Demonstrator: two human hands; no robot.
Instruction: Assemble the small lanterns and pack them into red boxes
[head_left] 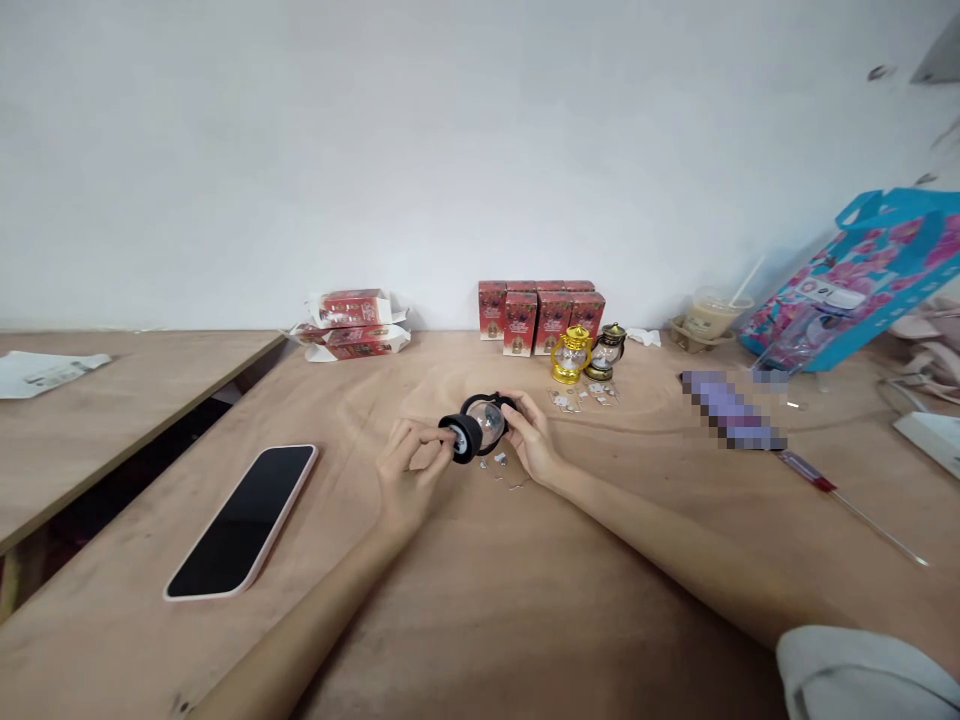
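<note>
Right hand (529,436) grips the tilted lantern (489,424); left hand (407,462) touches its base (466,436), finger closure unclear; steady hold, light fingertip pressure advisable.

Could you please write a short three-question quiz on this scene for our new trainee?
1. True or false: the upright red boxes stand behind the gold lantern.
2. Fill in: the phone lies nearer the ____.
3. What colour is the held lantern in the right hand: a) gold; b) black; c) white?

Key:
1. True.
2. Left hand.
3. b.
</note>
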